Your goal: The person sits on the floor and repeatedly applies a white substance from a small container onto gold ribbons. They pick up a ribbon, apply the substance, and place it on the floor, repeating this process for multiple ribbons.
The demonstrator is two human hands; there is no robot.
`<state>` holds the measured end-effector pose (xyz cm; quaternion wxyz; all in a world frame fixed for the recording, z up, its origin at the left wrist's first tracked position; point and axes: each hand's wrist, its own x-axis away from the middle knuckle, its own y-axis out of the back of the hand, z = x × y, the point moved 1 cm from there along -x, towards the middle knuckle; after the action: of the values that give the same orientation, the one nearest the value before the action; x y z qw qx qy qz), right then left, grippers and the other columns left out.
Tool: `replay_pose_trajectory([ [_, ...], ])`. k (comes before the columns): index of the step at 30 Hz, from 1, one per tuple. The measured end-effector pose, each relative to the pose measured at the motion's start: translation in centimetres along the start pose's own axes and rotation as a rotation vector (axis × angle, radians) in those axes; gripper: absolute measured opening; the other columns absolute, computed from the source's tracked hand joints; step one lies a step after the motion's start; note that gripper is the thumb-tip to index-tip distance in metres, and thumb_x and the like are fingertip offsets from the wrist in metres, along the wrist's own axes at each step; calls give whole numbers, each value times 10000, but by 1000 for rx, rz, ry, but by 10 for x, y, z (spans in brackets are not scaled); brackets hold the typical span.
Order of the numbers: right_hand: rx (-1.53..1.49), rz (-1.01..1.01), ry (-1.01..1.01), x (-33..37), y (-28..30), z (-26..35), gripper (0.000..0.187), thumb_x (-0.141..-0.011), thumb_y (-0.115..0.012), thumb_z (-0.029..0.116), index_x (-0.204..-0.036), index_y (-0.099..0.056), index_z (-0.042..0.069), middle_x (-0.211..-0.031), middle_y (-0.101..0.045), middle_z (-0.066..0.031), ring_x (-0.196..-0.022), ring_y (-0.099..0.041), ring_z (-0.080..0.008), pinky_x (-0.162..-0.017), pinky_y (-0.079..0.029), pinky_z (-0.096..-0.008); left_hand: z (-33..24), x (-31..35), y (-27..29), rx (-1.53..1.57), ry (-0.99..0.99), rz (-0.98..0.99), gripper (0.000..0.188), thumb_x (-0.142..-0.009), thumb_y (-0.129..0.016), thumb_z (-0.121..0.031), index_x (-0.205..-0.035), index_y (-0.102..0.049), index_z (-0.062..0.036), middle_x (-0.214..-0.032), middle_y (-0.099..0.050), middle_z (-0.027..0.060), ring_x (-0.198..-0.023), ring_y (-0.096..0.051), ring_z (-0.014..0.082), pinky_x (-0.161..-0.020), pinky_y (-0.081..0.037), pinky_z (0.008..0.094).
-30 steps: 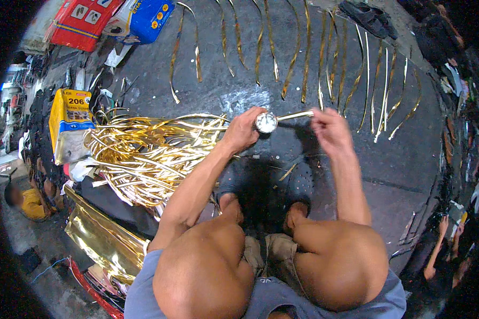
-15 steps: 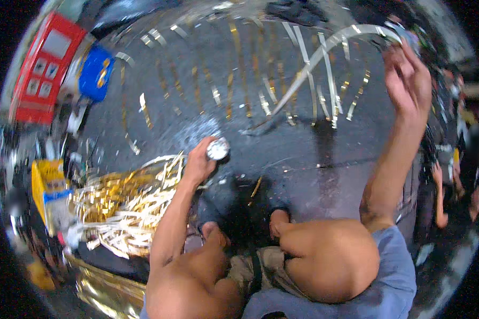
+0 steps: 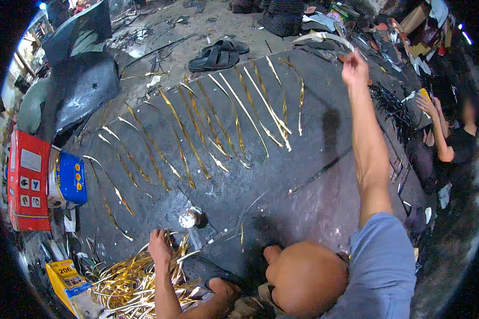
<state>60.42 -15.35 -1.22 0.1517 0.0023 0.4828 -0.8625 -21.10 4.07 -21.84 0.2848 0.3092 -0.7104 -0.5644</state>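
strips (image 3: 218, 122): laid in a row across the slab (image 3: 314, 175), at your 12
small tin (image 3: 188, 218): on the slab, just behind your strip pile (image 3: 138, 279)
boxes (image 3: 29, 181): at your 9
sandals (image 3: 218, 53): beyond the strips

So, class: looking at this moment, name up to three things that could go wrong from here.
1. The right hand holds a pale strip out past the row of laid gold strips; setting it down carelessly might disturb them.
2. The left hand is in the tangled strip pile; pulling one could drag others along.
3. The small round tin sits near the left hand and could get knocked over.
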Motion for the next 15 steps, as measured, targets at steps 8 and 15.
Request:
replay_pose_trajectory([
  [8,848,-764,27,58,255,-43,250,-851,-711,125,-1000,-667,-70,-1003,-703,-184,-843,-693,-241,-682,-575,-388,1,-8,-14,45,-4,-33,219,-774,-743,-92,-944,-612,-48,-982,-591,161,-898,-642,401,-739,-529,492],
  [15,1530,641,-479,337,114,-246,288,-811,-759,162,-1056,-692,27,-929,-739,-103,-848,-699,-233,-766,-563,-370,44,-11,19,-12,98,27,263,-741,-796,-246,-874,-651,-71,-821,-692,147,-755,-676,392,-683,-525,483],
])
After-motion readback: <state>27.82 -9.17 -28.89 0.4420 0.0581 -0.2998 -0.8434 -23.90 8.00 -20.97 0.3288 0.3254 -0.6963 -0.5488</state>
